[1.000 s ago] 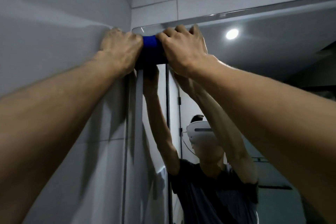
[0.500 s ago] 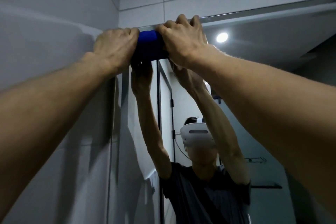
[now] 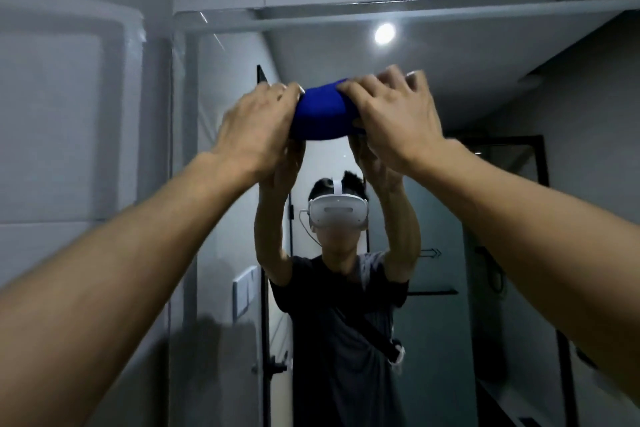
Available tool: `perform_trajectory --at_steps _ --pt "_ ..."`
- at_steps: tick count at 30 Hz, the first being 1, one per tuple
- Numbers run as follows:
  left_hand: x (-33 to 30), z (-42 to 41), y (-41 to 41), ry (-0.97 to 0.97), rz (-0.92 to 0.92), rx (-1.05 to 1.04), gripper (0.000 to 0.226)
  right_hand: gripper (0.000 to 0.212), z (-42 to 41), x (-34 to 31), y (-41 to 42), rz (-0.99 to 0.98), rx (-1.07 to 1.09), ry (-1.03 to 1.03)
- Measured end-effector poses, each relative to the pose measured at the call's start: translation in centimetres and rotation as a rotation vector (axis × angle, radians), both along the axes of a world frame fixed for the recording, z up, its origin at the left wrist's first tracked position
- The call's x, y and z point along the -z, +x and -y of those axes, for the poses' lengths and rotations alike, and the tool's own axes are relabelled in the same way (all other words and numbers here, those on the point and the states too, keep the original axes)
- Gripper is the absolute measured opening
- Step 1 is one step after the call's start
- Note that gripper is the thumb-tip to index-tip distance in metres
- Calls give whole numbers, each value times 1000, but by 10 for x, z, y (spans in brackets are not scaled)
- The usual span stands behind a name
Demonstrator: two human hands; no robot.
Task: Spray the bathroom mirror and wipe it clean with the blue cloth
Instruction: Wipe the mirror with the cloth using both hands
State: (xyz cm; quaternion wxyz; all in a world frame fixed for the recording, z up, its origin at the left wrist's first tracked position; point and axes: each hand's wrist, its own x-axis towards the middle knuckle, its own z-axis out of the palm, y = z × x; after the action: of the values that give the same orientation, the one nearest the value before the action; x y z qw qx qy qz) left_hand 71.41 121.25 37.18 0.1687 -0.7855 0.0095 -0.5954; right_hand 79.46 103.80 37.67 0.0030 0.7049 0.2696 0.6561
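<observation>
one blue cloth [image 3: 320,114], bunched, sits high against the one mirror [image 3: 467,121], with two hands on it: left hand [image 3: 258,128] and right hand [image 3: 393,118], each grip curled round an end.

I've dragged the blue cloth [image 3: 320,114] off the mirror's [image 3: 450,97] top-left corner toward 4 o'clock | left hand [image 3: 258,126] and right hand [image 3: 394,121] travelled with it | now mid-mirror, above my reflected headset [image 3: 337,213]

Arms: both raised, reaching forward.
Left hand [image 3: 258,128]: fingers curled, gripping the blue cloth [image 3: 322,113].
Right hand [image 3: 394,121]: gripping its other end.
</observation>
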Motion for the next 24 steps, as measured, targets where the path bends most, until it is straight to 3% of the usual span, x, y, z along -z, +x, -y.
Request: perform_trajectory --at_steps 11,15,21,24 --pt "152 48 8 132 -106 75 50 67 68 172 21 -6 6 -89" --pt "210 62 9 169 -123 94 35 57 86 228 22 -33 -17 -141" --pt "267 75 -3 1 -387 155 51 64 104 284 -1 -291 -90 -190" --pt "285 76 -19 -229 -487 323 53 60 118 294 -18 -606 -182 -200"
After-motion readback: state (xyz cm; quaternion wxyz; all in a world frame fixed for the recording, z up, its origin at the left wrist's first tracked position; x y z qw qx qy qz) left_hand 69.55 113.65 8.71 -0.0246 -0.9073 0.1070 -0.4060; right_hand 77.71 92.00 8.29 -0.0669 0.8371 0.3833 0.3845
